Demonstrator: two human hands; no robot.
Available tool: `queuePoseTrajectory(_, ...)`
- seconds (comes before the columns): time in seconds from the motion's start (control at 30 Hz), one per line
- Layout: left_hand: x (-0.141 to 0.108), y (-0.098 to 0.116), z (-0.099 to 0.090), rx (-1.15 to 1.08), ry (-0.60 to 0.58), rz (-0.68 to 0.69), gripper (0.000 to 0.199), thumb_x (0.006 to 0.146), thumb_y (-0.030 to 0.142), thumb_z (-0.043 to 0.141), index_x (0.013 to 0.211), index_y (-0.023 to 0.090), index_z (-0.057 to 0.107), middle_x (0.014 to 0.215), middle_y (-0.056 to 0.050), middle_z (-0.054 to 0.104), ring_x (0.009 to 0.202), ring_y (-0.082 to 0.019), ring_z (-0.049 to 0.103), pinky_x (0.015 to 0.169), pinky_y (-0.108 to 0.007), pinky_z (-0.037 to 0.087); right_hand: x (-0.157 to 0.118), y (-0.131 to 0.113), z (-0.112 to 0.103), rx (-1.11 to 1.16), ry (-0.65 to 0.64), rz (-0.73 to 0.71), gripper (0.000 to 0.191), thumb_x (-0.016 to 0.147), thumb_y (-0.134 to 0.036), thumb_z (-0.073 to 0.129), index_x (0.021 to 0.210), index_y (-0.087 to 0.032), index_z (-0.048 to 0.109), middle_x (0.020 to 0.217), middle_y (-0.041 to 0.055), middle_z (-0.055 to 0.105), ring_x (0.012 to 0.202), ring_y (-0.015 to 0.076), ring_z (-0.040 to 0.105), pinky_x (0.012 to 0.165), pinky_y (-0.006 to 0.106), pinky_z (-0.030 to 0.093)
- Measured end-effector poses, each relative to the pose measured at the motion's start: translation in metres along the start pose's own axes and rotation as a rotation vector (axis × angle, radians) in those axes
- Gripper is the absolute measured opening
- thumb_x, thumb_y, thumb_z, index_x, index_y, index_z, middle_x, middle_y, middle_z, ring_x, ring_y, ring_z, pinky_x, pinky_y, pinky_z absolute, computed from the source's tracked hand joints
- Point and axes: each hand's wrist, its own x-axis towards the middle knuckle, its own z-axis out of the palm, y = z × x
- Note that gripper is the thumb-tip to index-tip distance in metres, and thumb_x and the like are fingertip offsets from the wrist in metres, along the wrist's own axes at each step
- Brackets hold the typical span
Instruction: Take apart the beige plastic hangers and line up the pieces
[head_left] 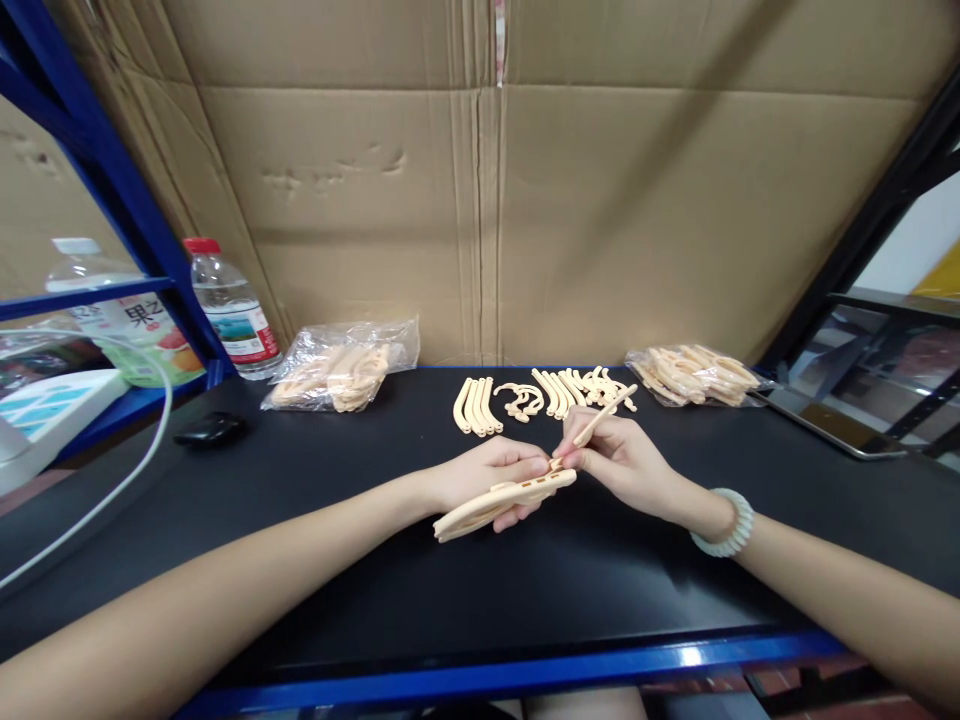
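Note:
My left hand [484, 470] is closed around a long, curved beige plastic hanger body [502, 505] with a row of small slots along its edge. My right hand [630, 462] pinches a slim beige hanger arm [604, 418], which sticks up between thumb and fingers. Both hands meet at the right end of the body, where the fingertips partly hide a small beige bit. Beyond them on the table lie several loose curved arms [478, 405], some hook-shaped pieces [523, 402], and a second group of arms and small parts [555, 393].
A clear bag of beige parts [341, 375] lies back left, another bag [694, 375] back right. Left stand a red-capped water bottle [234, 320] and a black mouse [211, 430]. A white cable [142, 475] curves at far left. Cardboard [360, 200] walls the back.

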Motion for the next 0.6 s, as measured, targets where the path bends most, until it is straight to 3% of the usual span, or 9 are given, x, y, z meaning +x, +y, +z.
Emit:
queuePoseTrajectory(0.13, 0.001, 0.002, -0.001, 0.017, -0.030, 0.015, 0.036, 0.091, 0.049, 0.054, 0.083, 0.014, 0.057, 0.056, 0.004, 0.054, 0.040, -0.008, 0.048, 0.041, -0.021, 0.037, 0.001, -0.001, -0.003, -0.059, -0.040, -0.057, 0.014, 0.084, -0.021, 0.060, 0.072, -0.022, 0.068, 0.069, 0.0016, 0.058, 0.063, 0.0147, 0.052, 0.060, 0.030, 0.043)
queuePoseTrajectory(0.43, 0.004, 0.005, 0.000, -0.004, 0.018, 0.003, 0.036, 0.089, 0.048, 0.057, 0.077, 0.014, 0.057, 0.052, 0.003, 0.053, 0.038, -0.009, 0.045, 0.041, -0.022, 0.034, 0.010, 0.005, -0.006, -0.047, -0.068, -0.055, 0.017, 0.083, -0.026, 0.061, 0.068, -0.022, 0.067, 0.067, 0.0012, 0.057, 0.063, 0.0149, 0.052, 0.059, 0.030, 0.043)
queuePoseTrajectory(0.6, 0.009, 0.003, 0.003, -0.097, 0.058, 0.028, 0.033, 0.090, 0.044, 0.055, 0.075, 0.015, 0.057, 0.057, 0.000, 0.056, 0.040, -0.010, 0.050, 0.039, -0.022, 0.035, 0.021, 0.001, -0.010, 0.035, -0.002, -0.030, 0.016, 0.083, -0.031, 0.064, 0.070, -0.022, 0.063, 0.070, 0.0004, 0.056, 0.066, 0.0144, 0.053, 0.061, 0.029, 0.043)
